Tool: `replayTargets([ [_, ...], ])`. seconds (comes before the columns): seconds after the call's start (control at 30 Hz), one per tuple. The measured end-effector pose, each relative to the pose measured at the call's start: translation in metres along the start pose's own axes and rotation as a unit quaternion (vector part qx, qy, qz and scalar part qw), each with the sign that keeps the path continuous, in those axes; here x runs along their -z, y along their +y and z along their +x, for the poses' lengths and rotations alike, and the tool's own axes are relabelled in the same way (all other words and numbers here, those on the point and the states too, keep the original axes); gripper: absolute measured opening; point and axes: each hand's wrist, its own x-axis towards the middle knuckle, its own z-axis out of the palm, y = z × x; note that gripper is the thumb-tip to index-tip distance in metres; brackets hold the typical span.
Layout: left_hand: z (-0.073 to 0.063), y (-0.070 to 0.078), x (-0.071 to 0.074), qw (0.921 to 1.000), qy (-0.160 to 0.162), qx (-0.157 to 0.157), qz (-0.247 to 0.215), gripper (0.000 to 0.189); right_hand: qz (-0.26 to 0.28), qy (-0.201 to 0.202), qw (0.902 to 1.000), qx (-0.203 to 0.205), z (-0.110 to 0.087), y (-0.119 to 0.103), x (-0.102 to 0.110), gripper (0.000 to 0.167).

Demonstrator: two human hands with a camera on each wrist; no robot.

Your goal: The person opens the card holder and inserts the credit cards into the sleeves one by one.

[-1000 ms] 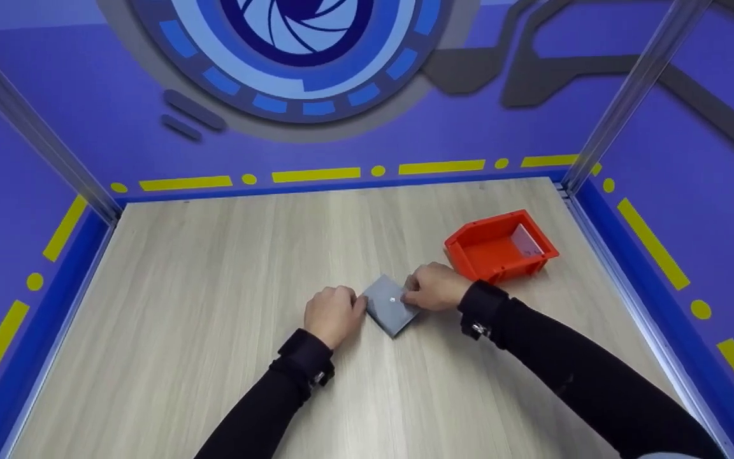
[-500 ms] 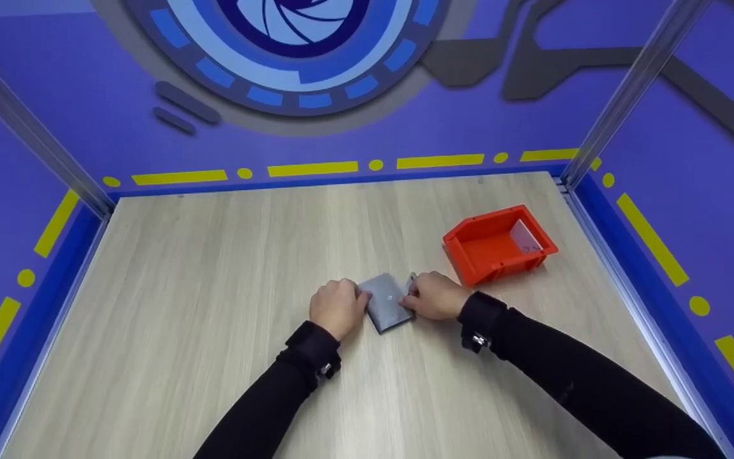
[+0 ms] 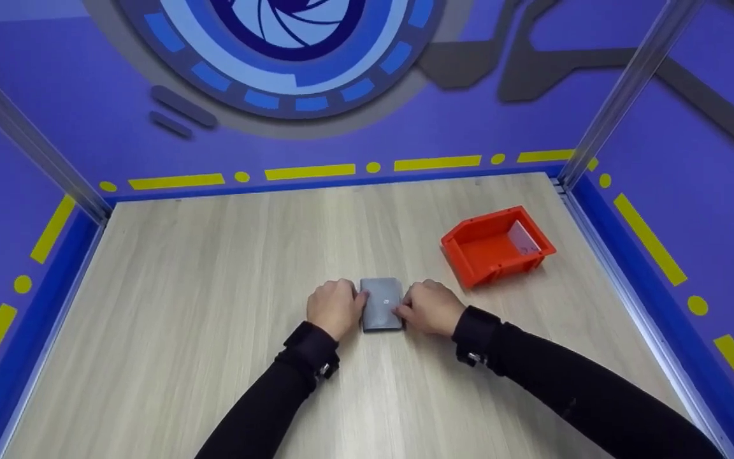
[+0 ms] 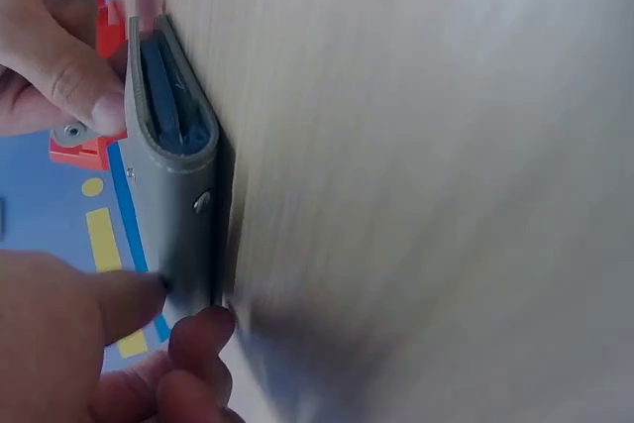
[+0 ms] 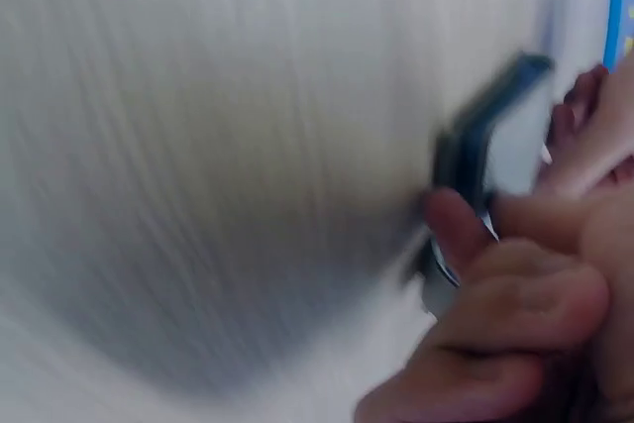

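Note:
A small grey wallet [image 3: 380, 313] lies folded on the table between both hands. The left wrist view shows its rounded spine with a metal snap and dark inner layers at the end. My left hand [image 3: 332, 310] pinches the spine side, thumb on top and fingers at the lower edge. On the opposite side my right hand [image 3: 432, 308] pinches the wallet's edge; in the left wrist view a small strap tab with a snap [image 4: 71, 133] sticks out by its fingers. The right wrist view is blurred, with the wallet [image 5: 515, 136] between thumb and fingers.
An orange open-fronted bin [image 3: 494, 248] stands at the back right of the wooden table [image 3: 214, 268], a pale label on its inside wall. Blue-purple panels with yellow marks [image 3: 309, 171] wall in the table behind and on both sides.
The wallet has turned from a diamond angle to lie nearly square to the table. My right hand has moved slightly toward me; the strap tab seen beside it earlier is hidden in the head view.

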Motion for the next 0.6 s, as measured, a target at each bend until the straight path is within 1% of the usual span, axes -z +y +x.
replayTargets([
  [0.13,-0.014,-0.004,0.004,0.9997,-0.005,-0.022,0.008,0.041,0.002,-0.025,0.9995,-0.017,-0.004,0.002,0.014,0.052],
  [0.23,-0.024,-0.005,0.008,0.9993,-0.005,-0.035,0.007,0.042,0.011,-0.034,0.9983,-0.047,-0.002,0.004,0.027,0.046],
  [0.33,-0.03,-0.002,0.009,0.9988,-0.006,-0.048,0.002,0.044,0.023,-0.036,0.9962,-0.075,0.005,0.009,0.034,0.04],
  [0.43,-0.033,0.001,0.007,0.9984,-0.014,-0.055,-0.003,0.047,0.031,-0.036,0.9958,-0.078,0.009,0.012,0.036,0.032],
  [0.53,-0.033,0.003,0.004,0.9983,-0.024,-0.053,-0.005,0.051,0.028,-0.036,0.9965,-0.07,0.011,0.01,0.034,0.028],
  [0.6,-0.031,0.003,0.004,0.9985,-0.024,-0.05,-0.003,0.053,0.032,-0.037,0.9967,-0.065,0.013,0.007,0.033,0.027],
])
